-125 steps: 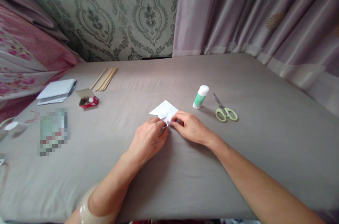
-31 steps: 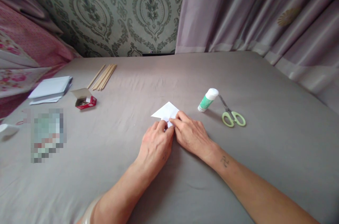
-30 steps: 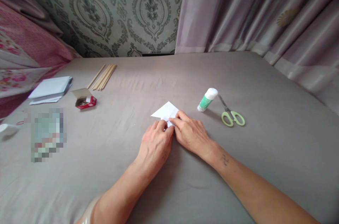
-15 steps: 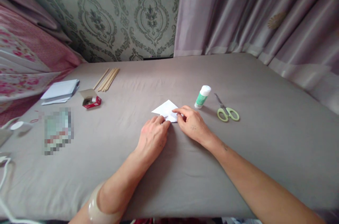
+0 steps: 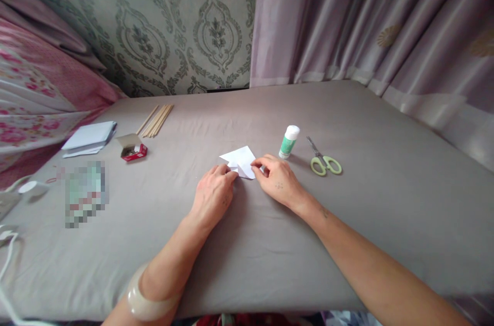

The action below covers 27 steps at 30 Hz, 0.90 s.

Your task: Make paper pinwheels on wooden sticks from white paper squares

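Note:
Between my two hands a small white folded sheet of paper lies on the cloth-covered surface, with a creased flap on its near side. My left hand pinches the paper's near left edge between thumb and fingers. At the right edge, my right hand has thumb and forefinger closed on the paper. Just beyond my right hand a glue stick with a white cap and green label stands upright. Right of it lies a pair of scissors with pale green handles.
Several wooden sticks lie at the back left. Near them sit a stack of white paper and an open red box of small items. A blurred packet and a white cable are at the left.
My left hand has shifted a little to the left along the paper's near edge, and more of the creased flap shows. My right hand stays at the right side.

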### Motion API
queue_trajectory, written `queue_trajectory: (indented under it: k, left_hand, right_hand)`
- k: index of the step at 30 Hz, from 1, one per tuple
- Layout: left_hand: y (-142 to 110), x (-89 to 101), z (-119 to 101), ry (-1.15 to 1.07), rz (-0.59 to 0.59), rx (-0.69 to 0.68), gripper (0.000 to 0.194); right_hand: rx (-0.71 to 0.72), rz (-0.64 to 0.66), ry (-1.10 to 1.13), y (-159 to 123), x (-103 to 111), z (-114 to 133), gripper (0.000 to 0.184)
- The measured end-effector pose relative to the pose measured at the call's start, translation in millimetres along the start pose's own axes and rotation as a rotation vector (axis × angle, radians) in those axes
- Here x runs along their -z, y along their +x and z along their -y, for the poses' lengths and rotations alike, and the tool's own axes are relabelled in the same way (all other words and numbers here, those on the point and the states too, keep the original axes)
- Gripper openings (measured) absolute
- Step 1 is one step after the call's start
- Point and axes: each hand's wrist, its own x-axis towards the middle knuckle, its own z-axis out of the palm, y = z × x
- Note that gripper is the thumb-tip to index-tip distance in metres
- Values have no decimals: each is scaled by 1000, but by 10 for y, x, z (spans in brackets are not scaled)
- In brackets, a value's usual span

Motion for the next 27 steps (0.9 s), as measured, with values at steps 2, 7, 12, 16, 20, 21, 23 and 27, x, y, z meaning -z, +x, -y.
queue_trajectory:
  k: [2, 7, 12, 16, 20, 21, 23, 27]
  left_hand:
    - [3, -9, 3, -3, 5, -1, 30]
    - [8, -31, 10, -8, 18, -18, 29]
    - [12, -46, 5, -18, 25, -20, 30]
    - [24, -49, -11, -8, 37, -15, 31]
    - [37, -55, -26, -12, 41, 0, 30]
    - [38, -60, -29, -13, 37, 2, 30]
    - [35, -71, -32, -14, 30, 1, 29]
    - [25, -87, -36, -14, 37, -8, 27]
  right_hand:
    - [0, 39, 3, -6, -57, 33, 15]
    - [-43, 73, -13, 1, -170, 108, 15]
    - [-101, 93, -7, 27, -197, 128, 13]
    - [-116, 86, -10, 43, -199, 125, 13]
    - [-106, 79, -16, 51, -223, 115, 11]
    - [-103, 78, -15, 51, -229, 112, 11]
    - [-93, 77, -13, 52, -239, 106, 11]
    - [-82, 73, -17, 59, -252, 94, 12]
